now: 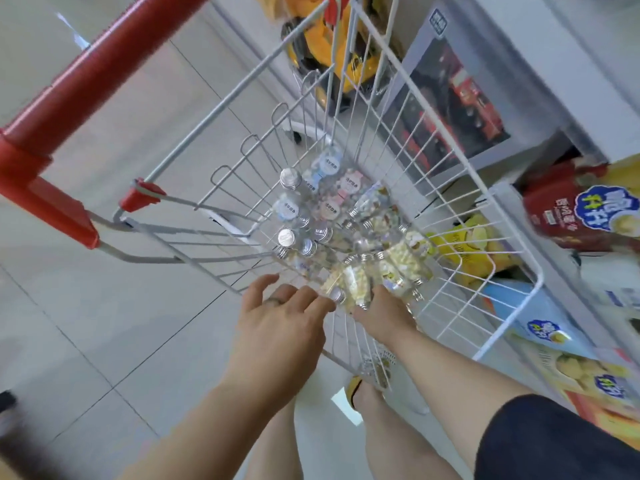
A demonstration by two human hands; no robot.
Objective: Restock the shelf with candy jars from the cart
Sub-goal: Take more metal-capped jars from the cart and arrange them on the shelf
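A white wire cart (pixel 450 282) with a red handle (pixel 86 84) holds several clear candy jars with silver caps. Jars with blue and pink labels (pixel 325 168) lie at the far end, and jars of yellow candy (pixel 398 268) lie nearer me. Both my hands reach over the cart's near rim. My left hand (pixel 280 317) has its fingers stretched out, and its fingertips touch the cap of a yellow candy jar (pixel 346 289). My right hand (pixel 384 313) is pushed in among the yellow jars, which hide its fingers.
The shelf runs along the right, with a red snack bag (pixel 571 216), yellow bags (pixel 460 251) and printed boxes (pixel 588 375) low down. A yellow toy vehicle (pixel 329 64) stands beyond the cart. Tiled floor (pixel 104 306) lies to the left.
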